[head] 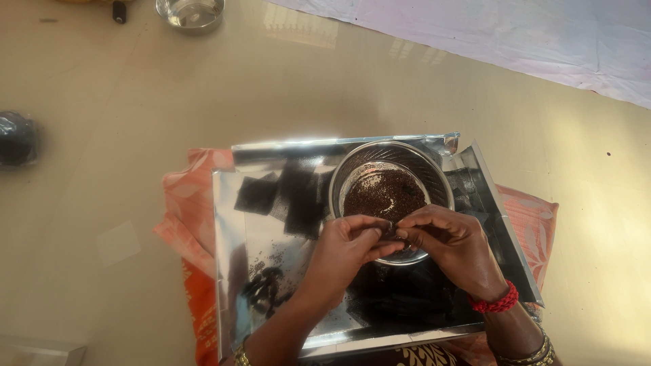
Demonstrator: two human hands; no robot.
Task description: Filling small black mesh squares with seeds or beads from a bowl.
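A steel bowl [420, 166] holding small dark seeds [383, 193] stands on a shiny foil-covered tray [227, 224]. My left hand [342, 254] and my right hand [451, 240] meet over the bowl's near rim. Their fingertips pinch together on a small dark bit at the seeds' edge; what it is cannot be told. Red thread and bangles circle my right wrist.
Black square pieces [285, 196] lie on the tray left of the bowl, and loose seeds [264, 285] are scattered near its front left. An orange patterned cloth [186, 203] lies under the tray. A second steel bowl [190, 13] stands at the far edge, and a white sheet [508, 30] at the back right.
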